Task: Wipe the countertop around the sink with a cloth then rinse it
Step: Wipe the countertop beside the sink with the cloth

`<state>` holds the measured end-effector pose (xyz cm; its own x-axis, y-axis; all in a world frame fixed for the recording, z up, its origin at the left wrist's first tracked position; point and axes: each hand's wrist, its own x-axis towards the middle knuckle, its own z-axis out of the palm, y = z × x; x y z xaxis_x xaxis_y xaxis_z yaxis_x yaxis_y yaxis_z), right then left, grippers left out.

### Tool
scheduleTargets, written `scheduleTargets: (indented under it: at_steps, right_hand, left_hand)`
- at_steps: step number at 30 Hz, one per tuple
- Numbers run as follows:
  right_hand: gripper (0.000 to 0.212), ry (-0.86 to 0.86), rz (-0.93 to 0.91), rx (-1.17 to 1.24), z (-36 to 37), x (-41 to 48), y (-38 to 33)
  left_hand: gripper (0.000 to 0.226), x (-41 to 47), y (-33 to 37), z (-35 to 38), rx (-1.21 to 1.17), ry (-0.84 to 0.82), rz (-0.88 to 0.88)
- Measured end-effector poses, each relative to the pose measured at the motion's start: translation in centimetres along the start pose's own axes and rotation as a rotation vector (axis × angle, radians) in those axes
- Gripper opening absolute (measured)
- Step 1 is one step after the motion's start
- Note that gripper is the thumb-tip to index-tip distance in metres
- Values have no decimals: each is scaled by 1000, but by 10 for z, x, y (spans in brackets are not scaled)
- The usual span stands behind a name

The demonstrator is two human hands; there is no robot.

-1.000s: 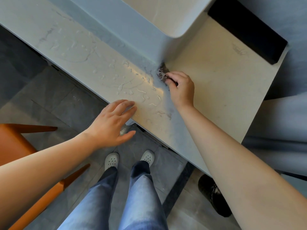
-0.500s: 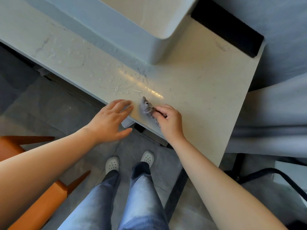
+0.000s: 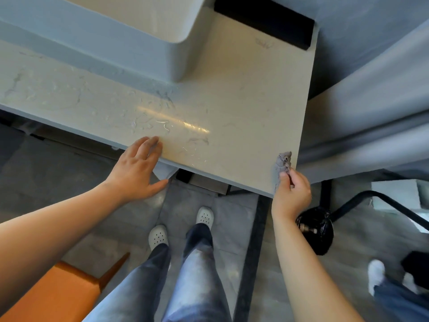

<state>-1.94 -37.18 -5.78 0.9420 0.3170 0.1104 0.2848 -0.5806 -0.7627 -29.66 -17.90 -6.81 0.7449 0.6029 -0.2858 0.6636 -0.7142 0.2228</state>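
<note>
A pale stone countertop (image 3: 243, 105) runs under a raised white sink basin (image 3: 130, 40) at the top. Water streaks and droplets lie on its left and middle part. My right hand (image 3: 291, 194) is at the counter's near right corner, closed on a small crumpled grey cloth (image 3: 282, 163) that rests on the surface there. My left hand (image 3: 137, 169) lies flat with fingers apart on the counter's front edge, holding nothing.
A black block (image 3: 264, 22) sits at the back right of the counter. A grey curtain (image 3: 362, 126) hangs to the right. Below are a black bag (image 3: 318, 228), a black tube (image 3: 383, 203), an orange chair (image 3: 58, 296), and another person's white shoe (image 3: 376, 275).
My right hand has dragged the cloth from the sink's corner across the counter toward me and rightward to the near right corner. My left hand stayed on the front edge.
</note>
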Motion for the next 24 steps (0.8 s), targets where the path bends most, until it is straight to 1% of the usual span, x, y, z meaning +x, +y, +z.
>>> scheduleTargets:
  at_steps: [3,6,10,14,20,24]
  right_hand:
    - [23,16,43,-31,3,-7,14]
    - [23,25,48,-28,14,-12,18]
    - [22,31,-21,-39,27,-20,10]
    - [22,13,-44,-47,43,-32,-3]
    - [21,-53,-168,-42,74,-55,-29]
    - [21,-121,-189,-25,96,-75,-48]
  left_hand:
    - [96,0,-1,1,10,2,9]
    - [96,0,-1,1,7,9,2]
    - [96,0,-1,3,1,19,2]
    - [94,-1,-4,3,-11,13,3]
    - [87,0,-6,-8,-122,64,15]
    - [83,0,-16,-17,-216,75,36]
